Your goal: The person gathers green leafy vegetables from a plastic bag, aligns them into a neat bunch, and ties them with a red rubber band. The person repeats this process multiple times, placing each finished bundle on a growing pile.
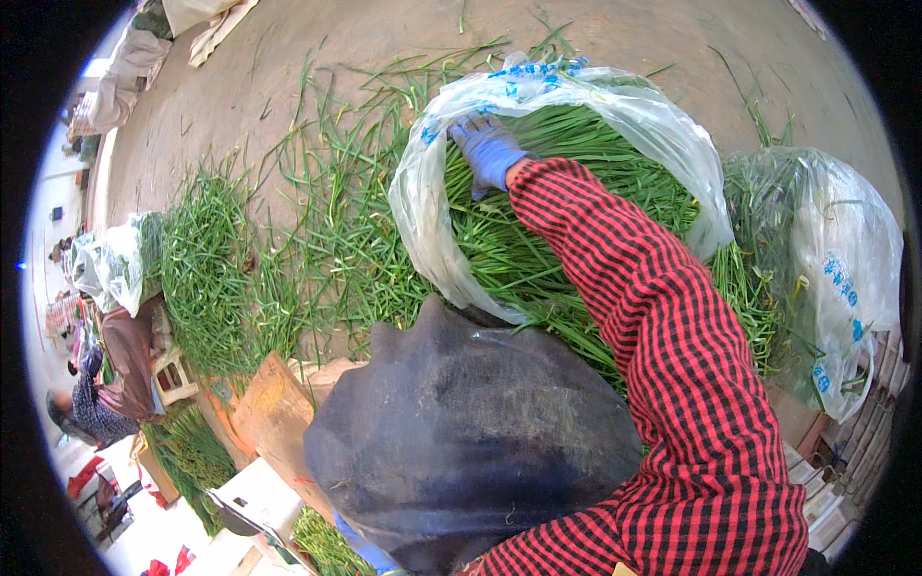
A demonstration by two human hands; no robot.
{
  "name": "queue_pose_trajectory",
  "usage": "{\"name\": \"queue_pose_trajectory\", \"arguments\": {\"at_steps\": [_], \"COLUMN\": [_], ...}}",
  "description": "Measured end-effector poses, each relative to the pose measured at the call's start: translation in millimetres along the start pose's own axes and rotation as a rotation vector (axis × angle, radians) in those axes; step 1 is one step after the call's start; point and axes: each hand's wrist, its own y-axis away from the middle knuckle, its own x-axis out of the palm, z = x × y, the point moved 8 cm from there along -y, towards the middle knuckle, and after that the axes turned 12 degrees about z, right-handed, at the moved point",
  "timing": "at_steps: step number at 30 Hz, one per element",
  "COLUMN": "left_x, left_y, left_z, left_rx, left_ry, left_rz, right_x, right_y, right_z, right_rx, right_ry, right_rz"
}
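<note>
A clear plastic bag (684, 144) with blue printing stands open before me, packed with long green garlic chives (598, 140). Inside its left rim, my right hand (486, 153), in a blue-grey glove, lies back up on the chives. Its thumb is apart from the fingers, and the fingertips reach the bag's wall; whatever is under the palm is hidden. A red-and-black checked sleeve (663, 317) covers this arm as it crosses over the bag. My left hand is out of view. A dark apron (468, 425) covers my lap, touching the bag's near side.
Loose chives (346, 237) litter the floor (634, 36), with a thick heap (205, 266) at left. Another plastic bag (843, 237) of greens lies at right. Lower left are a cardboard piece (274, 403) and a pale plastic stool (171, 376). Another person (101, 403) is at far left.
</note>
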Motion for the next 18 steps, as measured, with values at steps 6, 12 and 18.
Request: {"name": "queue_pose_trajectory", "arguments": {"at_steps": [6, 12, 18], "left_x": [-12.2, -18.0, 18.6], "left_y": [6.4, 8.4, 2.8], "left_z": [43.8, 85.5, 28.6], "left_rx": [-0.279, -0.29, -0.018], "left_ry": [0.316, 0.369, 0.51], "left_rz": [-0.066, -0.093, 0.053], "right_x": [20.2, 23.7, 23.5], "right_y": [12.0, 51.8, 53.1], "right_z": [6.4, 10.0, 6.5], "right_rx": [0.081, 0.004, 0.008], "right_ry": [-0.094, -0.012, -0.133], "right_rz": [0.389, 0.06, 0.278]}}
